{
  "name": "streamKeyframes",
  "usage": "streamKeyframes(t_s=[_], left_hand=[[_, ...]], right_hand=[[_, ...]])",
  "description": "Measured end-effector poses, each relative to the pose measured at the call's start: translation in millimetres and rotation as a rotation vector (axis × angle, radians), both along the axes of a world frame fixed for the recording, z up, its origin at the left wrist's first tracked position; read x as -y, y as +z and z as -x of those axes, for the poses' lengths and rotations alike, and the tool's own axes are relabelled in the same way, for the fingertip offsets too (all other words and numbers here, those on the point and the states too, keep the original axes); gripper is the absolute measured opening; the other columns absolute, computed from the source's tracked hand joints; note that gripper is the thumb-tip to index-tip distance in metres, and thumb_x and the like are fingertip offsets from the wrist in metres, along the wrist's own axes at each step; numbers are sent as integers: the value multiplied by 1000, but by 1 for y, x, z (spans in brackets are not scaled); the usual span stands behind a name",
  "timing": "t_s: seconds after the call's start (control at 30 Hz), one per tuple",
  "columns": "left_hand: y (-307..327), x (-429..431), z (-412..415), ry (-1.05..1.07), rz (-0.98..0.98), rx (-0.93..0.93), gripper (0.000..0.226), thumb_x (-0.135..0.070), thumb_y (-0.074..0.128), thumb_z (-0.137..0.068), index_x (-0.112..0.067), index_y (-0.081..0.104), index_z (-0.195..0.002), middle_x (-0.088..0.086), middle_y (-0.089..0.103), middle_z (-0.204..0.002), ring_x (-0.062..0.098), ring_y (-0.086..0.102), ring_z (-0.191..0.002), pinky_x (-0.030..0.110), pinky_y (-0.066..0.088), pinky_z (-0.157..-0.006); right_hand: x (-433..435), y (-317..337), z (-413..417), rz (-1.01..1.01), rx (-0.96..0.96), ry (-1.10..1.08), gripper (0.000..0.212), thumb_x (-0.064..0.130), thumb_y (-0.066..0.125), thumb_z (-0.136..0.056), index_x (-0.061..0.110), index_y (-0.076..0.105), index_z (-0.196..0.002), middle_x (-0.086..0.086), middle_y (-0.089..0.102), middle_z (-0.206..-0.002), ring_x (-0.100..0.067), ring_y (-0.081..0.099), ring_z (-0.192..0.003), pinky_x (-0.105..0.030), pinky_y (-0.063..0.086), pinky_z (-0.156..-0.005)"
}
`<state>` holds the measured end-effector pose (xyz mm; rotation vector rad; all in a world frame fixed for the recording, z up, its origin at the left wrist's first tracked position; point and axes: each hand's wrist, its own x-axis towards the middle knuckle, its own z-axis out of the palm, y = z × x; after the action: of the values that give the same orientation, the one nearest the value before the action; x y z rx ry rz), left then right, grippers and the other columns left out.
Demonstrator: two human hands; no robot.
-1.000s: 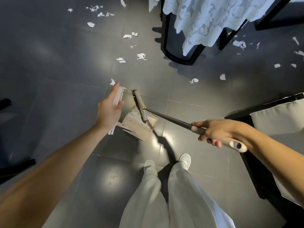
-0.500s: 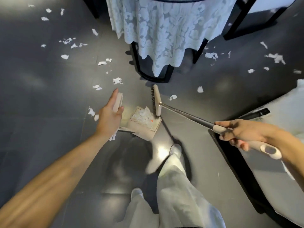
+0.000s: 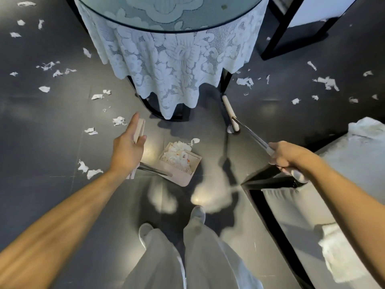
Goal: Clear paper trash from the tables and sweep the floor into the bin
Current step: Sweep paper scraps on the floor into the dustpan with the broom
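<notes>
My left hand (image 3: 127, 148) grips the beige handle of a long-handled dustpan (image 3: 180, 163) that holds a heap of white paper scraps. My right hand (image 3: 286, 156) grips the metal shaft of a broom; its white head (image 3: 230, 112) lies on the dark floor to the right of the dustpan, beside one scrap. One paper scrap (image 3: 194, 141) sits at the pan's far edge. Torn paper scraps (image 3: 118, 121) lie scattered over the floor at left, and more scraps (image 3: 327, 82) at right.
A round glass table with a white lace cloth (image 3: 173, 65) stands just ahead on a black frame. A black-framed chair with a light cushion (image 3: 325, 205) is close on my right. Another black chair frame (image 3: 279, 32) is at the back right. My legs and shoes are below.
I have stepped forward toward the lace-covered table. The broom head has swung away from the dustpan to the right, near the table's leg. The dustpan stays in my left hand.
</notes>
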<state>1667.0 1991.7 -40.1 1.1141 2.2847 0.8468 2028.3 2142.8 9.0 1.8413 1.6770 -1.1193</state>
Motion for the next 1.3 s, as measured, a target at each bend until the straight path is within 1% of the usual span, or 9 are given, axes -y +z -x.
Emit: streamKeyframes(t_s=[0.1,0.23,0.37,0.53,0.77,0.97,1.07,1.13,1.3], left_hand=[[-6,-26,-1,-17,9,-2,63,-16,53,-96,-41,26,-147,-5,49,-98,14,47,-80,9,32,-68],[-8,-50,0,-40,-6,-2,64,-16,54,-96,-43,26,-147,-7,57,-92,8,49,-66,3,31,-67],[-5,-57,3,-38,-7,32,65,-15,55,-95,-44,27,-146,3,62,-109,18,56,-87,13,38,-78],[-6,-45,3,-91,-89,40,64,-7,56,-93,-30,31,-148,13,60,-128,30,56,-109,9,33,-82],[1,15,23,-114,-117,25,65,-6,56,-93,-26,30,-149,14,57,-132,32,56,-118,34,42,-97],[-5,101,99,14,-108,15,64,-8,55,-92,-39,33,-144,9,62,-126,32,59,-110,23,41,-86],[-4,154,139,106,-116,99,62,-5,54,-92,-35,36,-144,19,61,-121,46,60,-94,43,54,-79],[-2,188,163,169,-106,80,58,-8,55,-93,-36,38,-141,13,61,-114,46,60,-88,48,54,-73],[1,264,203,415,-67,54,60,-19,56,-93,-57,31,-132,-3,58,-106,34,66,-85,49,57,-76]], right_hand=[[-22,-25,7,17,30,-12,37,-7,45,-79,7,57,-111,-3,44,-33,-16,39,-29,-20,30,-40],[-20,-50,21,107,-92,-6,41,-3,50,-83,9,54,-122,-3,51,-44,-17,46,-37,-24,36,-39],[12,-58,38,211,-189,-161,44,2,54,-86,14,49,-128,-6,53,-52,-16,45,-37,-23,37,-36],[60,-41,80,371,-265,-308,46,2,55,-92,23,46,-132,-5,48,-59,-10,40,-36,-20,36,-34],[142,-15,142,398,-146,-59,55,19,58,-94,37,37,-142,-4,54,-65,-10,45,-40,-23,44,-46],[172,10,209,403,-178,37,28,13,57,-94,31,53,-115,1,52,-48,-9,42,-38,-23,41,-42],[187,15,245,387,-209,88,24,11,58,-92,33,52,-100,0,52,-54,-12,44,-45,-27,43,-48],[196,16,271,381,-225,149,29,12,61,-90,34,53,-107,1,53,-58,-14,46,-53,-28,43,-53],[213,23,336,426,-236,268,55,5,59,-91,31,43,-136,1,48,-45,-8,38,-38,-21,35,-36]])
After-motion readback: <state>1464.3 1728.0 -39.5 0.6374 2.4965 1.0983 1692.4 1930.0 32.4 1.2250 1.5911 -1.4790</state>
